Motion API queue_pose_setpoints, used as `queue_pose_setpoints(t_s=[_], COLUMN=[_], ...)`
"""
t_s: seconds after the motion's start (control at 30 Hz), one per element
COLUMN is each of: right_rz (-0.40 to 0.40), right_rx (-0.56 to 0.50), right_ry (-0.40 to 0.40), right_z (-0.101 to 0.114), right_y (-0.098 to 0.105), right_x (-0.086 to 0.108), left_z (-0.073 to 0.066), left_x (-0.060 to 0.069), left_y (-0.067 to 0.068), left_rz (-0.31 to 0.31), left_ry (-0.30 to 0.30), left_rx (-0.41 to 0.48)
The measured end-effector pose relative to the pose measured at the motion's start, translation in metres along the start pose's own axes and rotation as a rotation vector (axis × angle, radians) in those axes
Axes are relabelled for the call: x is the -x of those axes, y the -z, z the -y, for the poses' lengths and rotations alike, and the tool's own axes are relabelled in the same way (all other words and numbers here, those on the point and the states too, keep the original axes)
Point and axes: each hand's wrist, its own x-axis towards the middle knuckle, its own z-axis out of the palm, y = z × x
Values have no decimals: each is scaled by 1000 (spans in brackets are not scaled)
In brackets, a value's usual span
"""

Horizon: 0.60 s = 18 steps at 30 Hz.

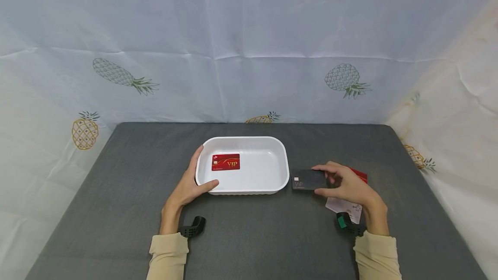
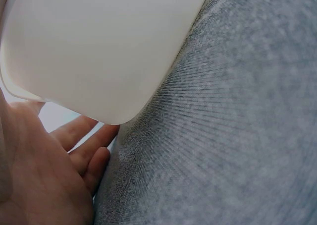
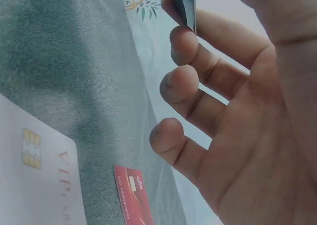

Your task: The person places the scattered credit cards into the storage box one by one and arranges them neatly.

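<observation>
A white tray [image 1: 261, 174] stands on the table, a red VIP card [image 1: 225, 166] lying flat in its left part. My left hand [image 1: 189, 188] grips the tray's left end, thumb over the front rim and fingers along the outer side, also seen in the left wrist view. To the right of the tray, my right hand [image 1: 349, 186] pinches a black VIP card [image 1: 304, 180] by its right end between thumb and fingertips. Below and behind that hand lie a pale card [image 1: 342, 206] and another red card [image 1: 361, 176], both partly hidden in the head view.
The table has a dark grey cloth [image 1: 253, 237] on it. Behind it hangs a white curtain [image 1: 272, 20] printed with pineapples. A black wrist device [image 1: 193, 227] sits at my left wrist, and a similar one [image 1: 352, 227] at my right.
</observation>
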Motion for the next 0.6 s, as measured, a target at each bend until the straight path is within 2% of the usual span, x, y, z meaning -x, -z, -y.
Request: queue_pose_setpoints(t_s=[0.2, 0.6], right_rz=[-38, -96], right_rx=[23, 73], right_ry=[-58, -68], right_z=[7, 18], right_y=[6, 8], right_x=[1, -10], left_z=[-1, 0], left_x=[0, 0], left_y=[0, -1], left_rz=[-1, -2], left_ry=[-4, 14], left_rx=[11, 8])
